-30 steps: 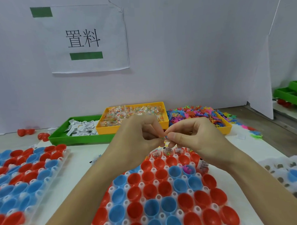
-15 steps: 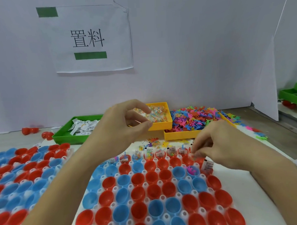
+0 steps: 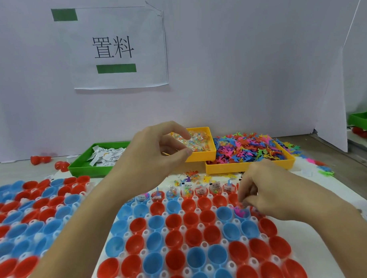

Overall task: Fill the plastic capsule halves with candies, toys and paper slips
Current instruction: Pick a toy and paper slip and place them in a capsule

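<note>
Our right hand point(image 3: 261, 195) hangs low over the capsule tray point(image 3: 202, 231), fingers curled at a blue cup point(image 3: 241, 212) with a pink toy in it; whether they pinch anything, we cannot tell. Our left hand point(image 3: 158, 152) hovers before the candy bin point(image 3: 201, 143), fingers loosely bent, apparently holding nothing. Best we seat each piece fully inside its cup, working along the second row.
</note>
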